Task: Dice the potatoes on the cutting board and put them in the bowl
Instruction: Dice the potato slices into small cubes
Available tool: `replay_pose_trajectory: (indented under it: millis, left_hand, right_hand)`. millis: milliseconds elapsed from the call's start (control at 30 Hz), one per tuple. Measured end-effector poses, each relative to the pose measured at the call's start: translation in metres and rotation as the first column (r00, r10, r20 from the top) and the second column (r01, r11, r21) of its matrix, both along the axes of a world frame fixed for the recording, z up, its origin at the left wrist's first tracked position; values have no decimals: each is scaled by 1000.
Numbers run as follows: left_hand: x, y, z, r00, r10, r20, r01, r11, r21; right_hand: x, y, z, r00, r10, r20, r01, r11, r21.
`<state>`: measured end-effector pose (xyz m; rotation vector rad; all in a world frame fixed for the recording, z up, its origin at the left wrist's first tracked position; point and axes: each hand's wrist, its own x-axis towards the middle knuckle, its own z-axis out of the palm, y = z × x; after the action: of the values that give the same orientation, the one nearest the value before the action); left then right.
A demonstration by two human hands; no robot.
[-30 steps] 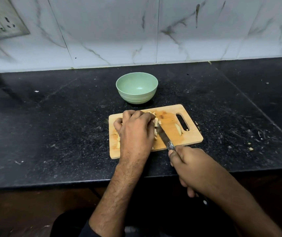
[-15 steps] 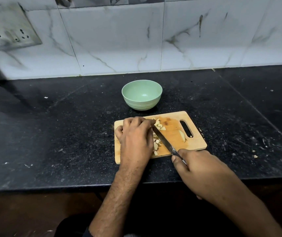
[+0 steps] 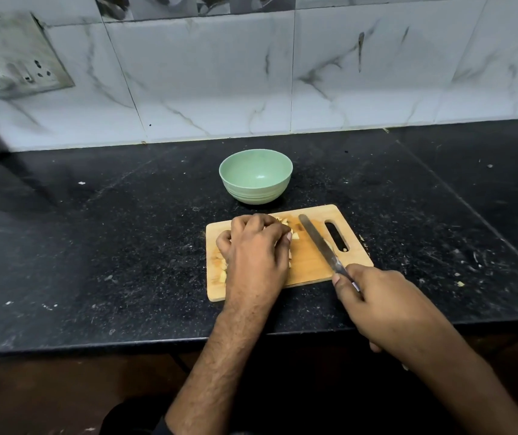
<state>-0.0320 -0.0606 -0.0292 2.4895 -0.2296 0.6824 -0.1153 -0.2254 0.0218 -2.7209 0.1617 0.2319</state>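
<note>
Left hand [image 3: 253, 252] cupping potato pieces [image 3: 295, 236], right hand [image 3: 377, 306] gripping knife [image 3: 319, 243]

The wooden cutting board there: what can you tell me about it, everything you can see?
The light wooden cutting board is a rounded rectangle with a slot handle cut near its right end. It lies flat on the black speckled counter, just in front of the pale green bowl. Orange-brown stains mark its middle. Small pale potato pieces lie on it. The left hand covers its left part; the knife's steel blade is angled over its right.

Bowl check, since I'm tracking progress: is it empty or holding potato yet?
Empty: the green bowl shows only its bare inside; the potato pieces lie on the board.
</note>
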Motion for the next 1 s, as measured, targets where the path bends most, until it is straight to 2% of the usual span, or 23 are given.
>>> replay_pose_trajectory:
  millis: [267, 500, 1000]
  left_hand:
    - [-2, -20, 3, 991, -130, -30, 133, 983, 127]
    - [-1, -49, 5, 959, -220, -180, 265, 921, 287]
    - [-1, -26, 8, 957, -158, -242, 224, 935, 275]
  right_hand:
    - [-2, -16, -2, 999, -52, -14, 53, 998, 23]
    - [-2, -32, -10, 995, -94, -12, 95, 995, 21]
    - [-8, -27, -23, 999, -33, 37, 32, 999, 11]
